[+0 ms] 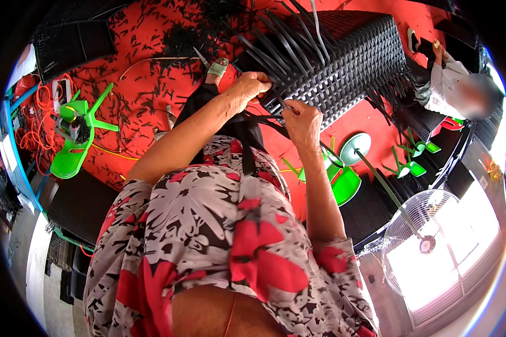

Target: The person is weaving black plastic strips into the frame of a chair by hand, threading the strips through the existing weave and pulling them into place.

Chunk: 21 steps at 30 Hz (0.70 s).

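A black woven wicker furniture piece lies in front of me, with several long loose flat strips standing out from its left side. My left hand is closed in a pinch at the near left corner of the weave. What lies between its fingertips is too small to make out. Lower and to the right, my right hand is closed on a black plastic strip beside the near edge. The strip's slack trails down past my wrist and across my lap.
Black strip offcuts lie scattered over the red floor. Green plastic chairs stand left and right. A large fan is at lower right, its round base nearer me. Another person sits at far right.
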Available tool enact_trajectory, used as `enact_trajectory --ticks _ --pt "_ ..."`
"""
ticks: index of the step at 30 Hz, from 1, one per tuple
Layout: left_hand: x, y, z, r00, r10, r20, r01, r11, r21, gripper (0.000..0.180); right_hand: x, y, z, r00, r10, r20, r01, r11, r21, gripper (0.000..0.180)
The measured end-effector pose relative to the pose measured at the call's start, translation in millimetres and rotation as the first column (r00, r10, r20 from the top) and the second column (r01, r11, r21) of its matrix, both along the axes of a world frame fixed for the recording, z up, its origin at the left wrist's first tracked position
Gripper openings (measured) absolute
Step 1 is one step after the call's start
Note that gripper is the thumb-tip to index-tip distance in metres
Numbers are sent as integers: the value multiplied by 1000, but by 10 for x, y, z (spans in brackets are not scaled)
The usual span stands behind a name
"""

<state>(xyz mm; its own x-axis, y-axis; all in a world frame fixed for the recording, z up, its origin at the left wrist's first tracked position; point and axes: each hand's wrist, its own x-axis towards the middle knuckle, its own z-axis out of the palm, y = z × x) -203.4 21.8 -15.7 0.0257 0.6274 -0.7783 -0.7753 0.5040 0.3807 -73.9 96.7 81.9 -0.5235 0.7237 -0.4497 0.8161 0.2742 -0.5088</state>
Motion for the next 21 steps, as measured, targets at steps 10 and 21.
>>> enact_trajectory --ticks 10,21 --pt "-119 -89 -345 976 183 -116 -200 968 -154 6 -148 -17 -142 994 20 -109 -2 986 164 26" --pt "-1430 -1170 -1280 512 763 -394 -859 460 -226 10 1086 30 -183 953 195 234 -286 834 472 48"
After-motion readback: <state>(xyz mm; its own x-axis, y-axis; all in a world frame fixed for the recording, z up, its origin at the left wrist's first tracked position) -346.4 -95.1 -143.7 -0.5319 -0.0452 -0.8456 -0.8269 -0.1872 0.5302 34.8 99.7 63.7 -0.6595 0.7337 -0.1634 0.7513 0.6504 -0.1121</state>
